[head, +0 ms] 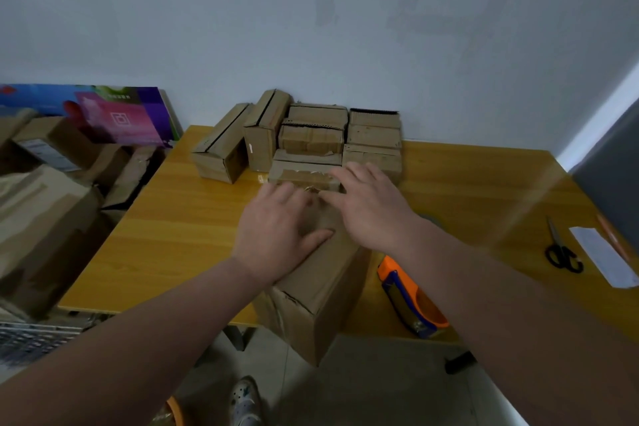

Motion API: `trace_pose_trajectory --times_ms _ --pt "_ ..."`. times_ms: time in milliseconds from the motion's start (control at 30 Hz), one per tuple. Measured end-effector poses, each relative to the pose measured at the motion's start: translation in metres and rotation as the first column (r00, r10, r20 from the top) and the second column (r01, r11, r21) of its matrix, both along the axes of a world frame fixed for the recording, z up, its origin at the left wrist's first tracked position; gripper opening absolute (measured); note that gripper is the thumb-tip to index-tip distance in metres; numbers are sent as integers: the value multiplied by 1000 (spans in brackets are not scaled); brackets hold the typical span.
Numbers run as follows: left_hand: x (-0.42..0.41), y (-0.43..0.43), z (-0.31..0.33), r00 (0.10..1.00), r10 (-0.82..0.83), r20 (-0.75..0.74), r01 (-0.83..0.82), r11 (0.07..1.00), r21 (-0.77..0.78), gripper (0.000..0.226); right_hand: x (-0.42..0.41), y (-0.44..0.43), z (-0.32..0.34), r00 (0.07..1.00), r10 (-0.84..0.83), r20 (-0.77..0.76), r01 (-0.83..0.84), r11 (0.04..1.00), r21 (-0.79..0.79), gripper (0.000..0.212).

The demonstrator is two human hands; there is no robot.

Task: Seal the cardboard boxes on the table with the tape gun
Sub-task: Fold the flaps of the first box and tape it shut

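Note:
A long brown cardboard box [321,290] lies on the yellow wooden table [173,228], its near end sticking out past the front edge. My left hand [276,232] rests flat on the box's top, fingers straight. My right hand [370,204] presses flat on the far end of the same top, fingers spread. The orange and blue tape gun [411,297] lies on the table to the right of the box, untouched. Several more cardboard boxes [304,138] are stacked at the back against the wall.
Black scissors [562,252] and a white paper strip [603,256] lie at the table's right side. A heap of larger cartons [48,197] and a colourful board [114,114] stand left of the table. A grey panel [608,169] rises at the right.

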State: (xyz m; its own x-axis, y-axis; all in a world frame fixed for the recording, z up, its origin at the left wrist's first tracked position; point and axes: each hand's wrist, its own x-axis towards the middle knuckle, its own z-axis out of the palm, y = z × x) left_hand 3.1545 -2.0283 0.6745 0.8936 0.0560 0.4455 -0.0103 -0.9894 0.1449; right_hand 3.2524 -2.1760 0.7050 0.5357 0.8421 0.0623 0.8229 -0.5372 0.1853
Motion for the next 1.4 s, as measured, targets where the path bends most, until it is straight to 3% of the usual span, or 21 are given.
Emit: trace_pose_trajectory --times_ms 67,133,200,300,667,833,1033,1133,1233,1300,1400 --pt "5 9 4 970 203 -132 -204 979 8 97 0 4 -1 999 -27 -26 26 999 -44 52" --pt "11 18 4 917 236 -322 -259 965 -30 123 -1 7 -1 997 -57 -45 55 997 -48 55" --pt "16 25 3 860 97 -501 -216 959 -185 133 -1 8 0 995 -74 -72 71 997 -42 56" --pt "20 30 2 795 -135 -592 -120 921 -371 121 -2 7 2 989 -94 -110 90 995 -40 58" --pt "21 34 -4 815 -216 -538 137 974 -183 114 0 3 -6 970 -146 -193 156 987 38 56" --pt "20 27 4 787 -175 -591 139 985 -106 86 -2 2 -5 967 -167 -192 185 980 79 54" --pt "20 25 5 789 -173 -589 156 984 -80 83 -3 -4 -7 964 -180 -198 232 931 282 50" --pt "17 20 5 829 -182 -528 165 983 -80 71 1 -11 -10 944 -227 -239 304 882 360 53" --pt "12 15 9 864 -205 -460 171 978 -116 60 5 -22 -16 889 -243 -388 404 814 417 56" --pt "7 12 14 885 -212 -415 194 977 -86 53 7 -32 -19 793 -214 -571 500 764 409 61" --pt "-4 4 16 907 -245 -343 246 968 -42 52 6 -50 -23 655 -158 -739 527 796 297 72"
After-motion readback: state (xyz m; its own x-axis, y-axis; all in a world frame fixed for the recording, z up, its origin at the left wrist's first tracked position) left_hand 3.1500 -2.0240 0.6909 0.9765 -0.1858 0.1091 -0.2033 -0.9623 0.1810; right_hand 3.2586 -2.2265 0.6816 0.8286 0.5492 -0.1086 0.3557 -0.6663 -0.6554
